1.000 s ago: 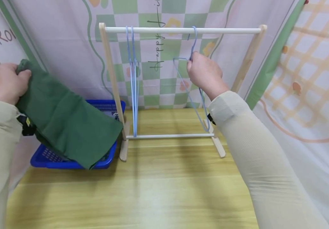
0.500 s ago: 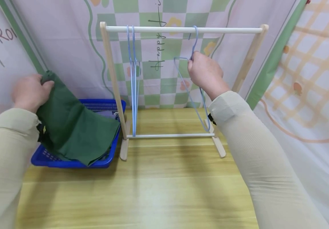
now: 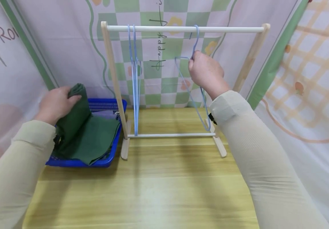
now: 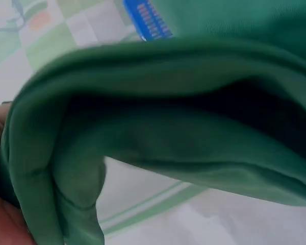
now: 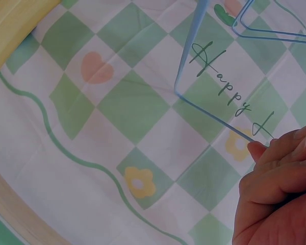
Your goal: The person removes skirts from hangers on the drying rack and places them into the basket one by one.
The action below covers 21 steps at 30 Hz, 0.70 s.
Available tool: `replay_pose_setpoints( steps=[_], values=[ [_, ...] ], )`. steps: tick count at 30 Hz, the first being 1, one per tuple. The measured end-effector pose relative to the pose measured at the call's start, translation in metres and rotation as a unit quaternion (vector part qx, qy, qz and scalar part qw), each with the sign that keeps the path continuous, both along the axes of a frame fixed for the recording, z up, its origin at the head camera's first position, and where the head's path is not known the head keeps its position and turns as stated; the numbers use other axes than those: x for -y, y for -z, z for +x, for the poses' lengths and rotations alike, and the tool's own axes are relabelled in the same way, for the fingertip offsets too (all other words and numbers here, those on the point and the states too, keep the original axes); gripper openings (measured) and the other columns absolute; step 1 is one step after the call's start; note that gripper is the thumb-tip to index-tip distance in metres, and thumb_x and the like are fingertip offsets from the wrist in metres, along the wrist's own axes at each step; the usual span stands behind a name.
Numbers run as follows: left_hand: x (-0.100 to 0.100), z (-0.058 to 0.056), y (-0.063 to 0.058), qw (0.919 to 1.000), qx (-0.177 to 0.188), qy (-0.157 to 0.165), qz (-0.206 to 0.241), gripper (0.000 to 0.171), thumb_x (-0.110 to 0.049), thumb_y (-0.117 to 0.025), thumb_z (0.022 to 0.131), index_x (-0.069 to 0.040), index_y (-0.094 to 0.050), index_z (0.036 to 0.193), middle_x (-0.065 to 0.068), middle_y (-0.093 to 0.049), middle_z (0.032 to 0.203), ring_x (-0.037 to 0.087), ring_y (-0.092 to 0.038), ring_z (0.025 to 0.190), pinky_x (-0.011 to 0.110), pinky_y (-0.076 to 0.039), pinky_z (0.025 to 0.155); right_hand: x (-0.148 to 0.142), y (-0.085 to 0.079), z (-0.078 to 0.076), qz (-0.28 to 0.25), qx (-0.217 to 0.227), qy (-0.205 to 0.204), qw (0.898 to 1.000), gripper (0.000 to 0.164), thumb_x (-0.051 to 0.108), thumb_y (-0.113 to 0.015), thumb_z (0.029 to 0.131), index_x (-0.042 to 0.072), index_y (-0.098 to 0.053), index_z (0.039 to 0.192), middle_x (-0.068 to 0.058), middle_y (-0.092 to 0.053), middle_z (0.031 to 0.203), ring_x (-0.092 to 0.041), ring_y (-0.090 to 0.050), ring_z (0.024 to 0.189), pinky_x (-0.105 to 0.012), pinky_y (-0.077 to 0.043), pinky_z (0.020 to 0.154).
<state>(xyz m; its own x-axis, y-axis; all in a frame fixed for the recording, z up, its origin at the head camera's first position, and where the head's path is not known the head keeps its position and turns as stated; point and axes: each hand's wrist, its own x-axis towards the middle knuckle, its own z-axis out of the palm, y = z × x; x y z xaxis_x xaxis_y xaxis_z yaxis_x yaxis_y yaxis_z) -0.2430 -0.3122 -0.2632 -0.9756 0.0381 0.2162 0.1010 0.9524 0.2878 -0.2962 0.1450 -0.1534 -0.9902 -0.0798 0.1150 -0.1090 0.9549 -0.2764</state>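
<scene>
My left hand (image 3: 55, 103) grips the gathered top end of a dark green folded garment (image 3: 95, 136). The garment's lower part lies over the blue basket (image 3: 105, 163), and its upper part stands bent up toward the hand. Up close in the left wrist view, the green fabric (image 4: 158, 127) curves in thick layered folds. With its fingers curled round the neck of a blue wire hanger (image 3: 203, 101), my right hand (image 3: 207, 71) is just below the hook, which sits over the rack's white top rail (image 3: 164, 29). The hanger (image 5: 214, 117) is turned at an angle.
Several more blue hangers (image 3: 135, 95) hang together at the rack's left end. The wooden rack (image 3: 113, 79) stands on a wood-grain table (image 3: 153, 190). Purple cloth (image 3: 104, 114) shows in the basket behind the garment. A patterned curtain (image 3: 61, 47) closes off the back.
My left hand has moved right and down with the green garment, whose lower part now rests folded over on the basket. The right hand stays on the hanger.
</scene>
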Motion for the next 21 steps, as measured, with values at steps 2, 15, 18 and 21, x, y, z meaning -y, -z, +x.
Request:
replay_pose_setpoints(
  steps=[2,15,18,21],
  values=[
    [-0.007,0.000,0.006,0.9998,0.005,0.021,-0.002,0.040,-0.041,-0.051,0.109,-0.003,-0.054,0.097,0.028,-0.064,0.099,0.046,-0.060,0.088,0.058,-0.043,0.072,0.000,0.000,0.000,0.000,0.000,-0.001,1.000,0.049,0.033,-0.023,0.112,0.008,-0.053,0.141,-0.014,-0.064,0.125,-0.032,-0.060,0.099,-0.045,-0.050,0.073],
    [-0.052,0.005,0.030,0.9842,0.122,0.116,-0.055,0.030,-0.030,-0.068,0.103,-0.002,-0.058,0.101,0.013,-0.062,0.086,0.030,-0.060,0.082,0.047,-0.045,0.070,-0.001,0.000,-0.001,0.003,0.001,-0.002,1.000,0.050,0.032,-0.022,0.112,0.007,-0.051,0.143,-0.015,-0.064,0.128,-0.033,-0.060,0.099,-0.046,-0.050,0.073],
    [-0.059,0.005,0.037,0.9810,0.139,0.124,-0.055,0.033,-0.030,-0.070,0.102,0.001,-0.061,0.110,0.018,-0.068,0.098,0.034,-0.064,0.091,0.050,-0.048,0.076,0.000,0.000,-0.001,0.002,0.002,0.000,1.000,0.050,0.032,-0.022,0.111,0.008,-0.051,0.143,-0.014,-0.064,0.127,-0.033,-0.059,0.099,-0.045,-0.050,0.072],
    [-0.065,0.004,0.044,0.9779,0.154,0.130,-0.056,0.040,-0.030,-0.071,0.101,0.004,-0.061,0.120,0.025,-0.069,0.111,0.041,-0.066,0.103,0.056,-0.052,0.084,0.000,0.000,-0.002,0.001,0.004,0.000,1.000,0.050,0.032,-0.022,0.111,0.008,-0.051,0.143,-0.014,-0.063,0.125,-0.033,-0.059,0.098,-0.045,-0.050,0.072]
  ],
)
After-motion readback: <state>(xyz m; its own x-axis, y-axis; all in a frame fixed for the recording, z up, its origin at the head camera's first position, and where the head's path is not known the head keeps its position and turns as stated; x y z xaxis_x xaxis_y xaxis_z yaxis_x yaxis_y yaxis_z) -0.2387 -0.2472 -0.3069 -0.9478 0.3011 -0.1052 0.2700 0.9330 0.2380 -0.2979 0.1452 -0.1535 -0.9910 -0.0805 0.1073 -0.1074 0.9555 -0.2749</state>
